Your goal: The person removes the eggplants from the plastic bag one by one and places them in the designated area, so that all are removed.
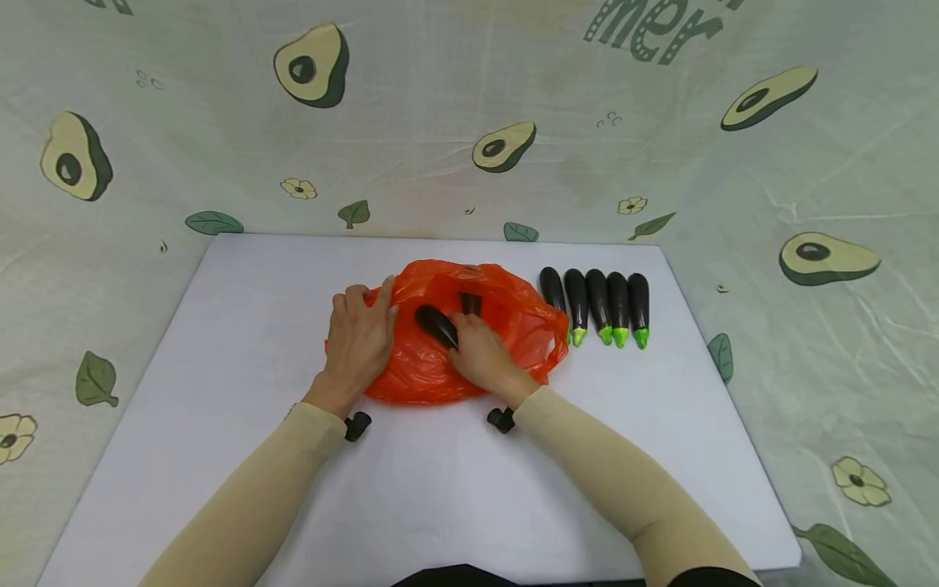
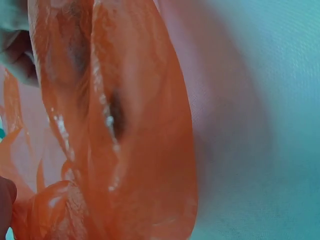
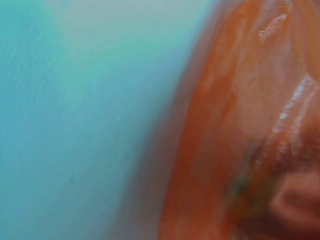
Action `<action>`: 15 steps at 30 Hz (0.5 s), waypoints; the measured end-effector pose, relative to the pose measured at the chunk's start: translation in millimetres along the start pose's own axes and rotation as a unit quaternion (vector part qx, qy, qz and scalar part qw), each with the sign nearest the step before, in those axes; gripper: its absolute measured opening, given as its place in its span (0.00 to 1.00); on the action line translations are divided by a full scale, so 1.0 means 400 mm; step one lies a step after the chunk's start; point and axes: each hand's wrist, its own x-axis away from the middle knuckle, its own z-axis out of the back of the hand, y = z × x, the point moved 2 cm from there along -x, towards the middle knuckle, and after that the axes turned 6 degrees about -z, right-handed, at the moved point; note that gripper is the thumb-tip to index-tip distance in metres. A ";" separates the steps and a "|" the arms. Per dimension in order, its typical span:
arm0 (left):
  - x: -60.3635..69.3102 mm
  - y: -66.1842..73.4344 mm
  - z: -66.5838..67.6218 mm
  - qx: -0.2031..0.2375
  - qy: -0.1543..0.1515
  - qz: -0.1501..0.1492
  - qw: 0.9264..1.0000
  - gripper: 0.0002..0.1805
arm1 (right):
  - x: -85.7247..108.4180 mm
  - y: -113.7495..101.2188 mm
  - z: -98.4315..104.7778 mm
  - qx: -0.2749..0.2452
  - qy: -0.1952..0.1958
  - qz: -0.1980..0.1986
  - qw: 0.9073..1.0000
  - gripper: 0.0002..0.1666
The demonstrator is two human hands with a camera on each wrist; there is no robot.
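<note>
An orange-red plastic bag [image 1: 418, 375] lies mid-table with its mouth spread open. At its left side my left hand [image 1: 357, 338] holds the rim, thumb toward the opening. My right hand [image 1: 482, 355] reaches into the mouth and grips a dark eggplant [image 1: 436, 325], whose rounded end points up and left. Just beyond those fingers, another dark eggplant [image 1: 471, 304] shows inside. In the left wrist view the thin bag [image 2: 150, 150] fills much of the picture. The right wrist view shows the bag [image 3: 210, 150] with blurred fingers [image 3: 300, 202] behind the plastic.
Right of the bag, several eggplants [image 1: 598, 300] lie in a row, green stems toward me; the bag's edge partly covers the leftmost. Beneath everything is a white tabletop [image 1: 440, 481]. An avocado-print cloth [image 1: 411, 163] hangs behind and at the sides.
</note>
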 end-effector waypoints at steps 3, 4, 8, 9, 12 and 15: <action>0.002 0.000 -0.003 -0.001 -0.002 0.002 1.000 0.28 | -0.004 -0.004 -0.010 0.019 0.008 0.015 1.000 0.35; 0.003 0.001 -0.004 -0.003 -0.003 0.002 1.000 0.28 | -0.008 -0.005 -0.014 0.026 0.013 0.022 0.999 0.36; 0.006 0.001 -0.005 -0.007 -0.006 0.003 1.000 0.28 | -0.024 -0.010 -0.024 0.049 0.039 0.051 0.997 0.38; 0.006 0.002 -0.005 -0.008 -0.008 0.004 1.000 0.28 | -0.028 -0.010 -0.026 0.055 0.044 0.057 0.996 0.38; 0.007 0.003 -0.007 -0.007 -0.011 0.003 1.000 0.28 | -0.035 -0.010 -0.033 0.072 0.057 0.075 0.993 0.38; 0.007 0.005 -0.009 -0.008 -0.013 0.003 1.000 0.28 | -0.038 -0.010 -0.037 0.084 0.066 0.085 0.991 0.37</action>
